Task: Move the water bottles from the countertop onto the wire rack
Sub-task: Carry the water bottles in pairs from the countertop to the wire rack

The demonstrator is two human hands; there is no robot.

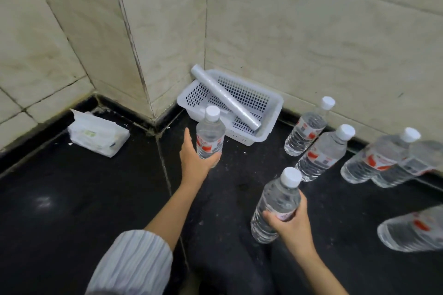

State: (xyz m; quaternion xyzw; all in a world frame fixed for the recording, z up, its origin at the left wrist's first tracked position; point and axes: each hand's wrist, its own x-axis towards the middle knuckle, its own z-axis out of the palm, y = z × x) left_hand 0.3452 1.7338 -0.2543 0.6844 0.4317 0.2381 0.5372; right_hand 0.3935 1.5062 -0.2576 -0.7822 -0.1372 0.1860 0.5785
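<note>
My left hand [195, 159] grips a clear water bottle [211, 134] with a white cap and red label, held upright above the black countertop [72, 199]. My right hand [291, 220] grips a second bottle [275, 203] round its lower half, tilted to the right. Several more bottles stand on the counter at the right: one near the wall [308, 127], one in front of it [323, 153], and a blurred pair [381, 159] further right. Another blurred bottle [412, 230] is at the right edge. No wire rack is in view.
A white perforated plastic basket [268, 105] sits in the tiled corner with a grey roll [225, 97] lying across it. A white packet of tissues [98, 134] lies at the back left against the wall. Beige tiled walls close the counter at the back.
</note>
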